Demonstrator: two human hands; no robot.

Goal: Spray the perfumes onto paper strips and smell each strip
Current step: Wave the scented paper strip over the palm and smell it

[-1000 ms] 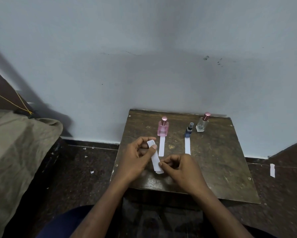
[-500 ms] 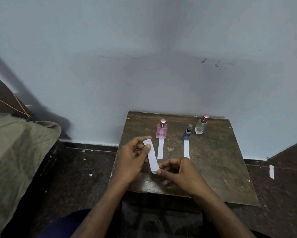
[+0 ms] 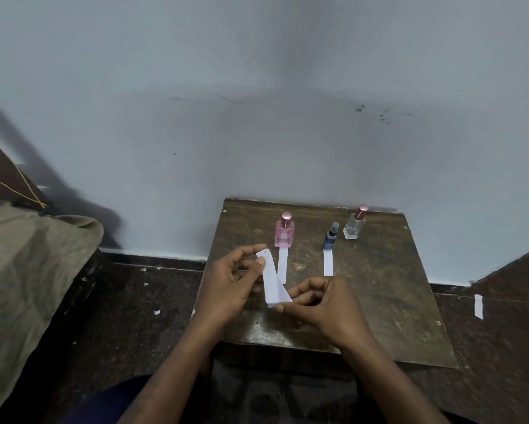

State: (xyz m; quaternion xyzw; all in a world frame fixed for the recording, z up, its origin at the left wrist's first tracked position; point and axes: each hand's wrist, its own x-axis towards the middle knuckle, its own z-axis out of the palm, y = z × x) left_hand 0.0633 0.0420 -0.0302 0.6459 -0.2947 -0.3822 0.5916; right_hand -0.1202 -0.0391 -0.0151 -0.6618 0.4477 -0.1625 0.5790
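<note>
Both hands pinch one paper strip (image 3: 272, 283) above the table (image 3: 388, 289): the left hand (image 3: 229, 286) holds its far end between thumb and forefinger, the right hand (image 3: 324, 304) nips the near end. The strip is light and limp, likely to curl or crease, so it is best held by the ends. Two more strips lie flat, one (image 3: 283, 264) before the pink bottle (image 3: 284, 231), one (image 3: 328, 262) before the blue bottle (image 3: 330, 237). A clear bottle (image 3: 355, 224) stands beside it, with no strip.

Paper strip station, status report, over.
Left hand and right hand both pinch one paper strip. Three bottles untouched. Nothing in the way.
</note>
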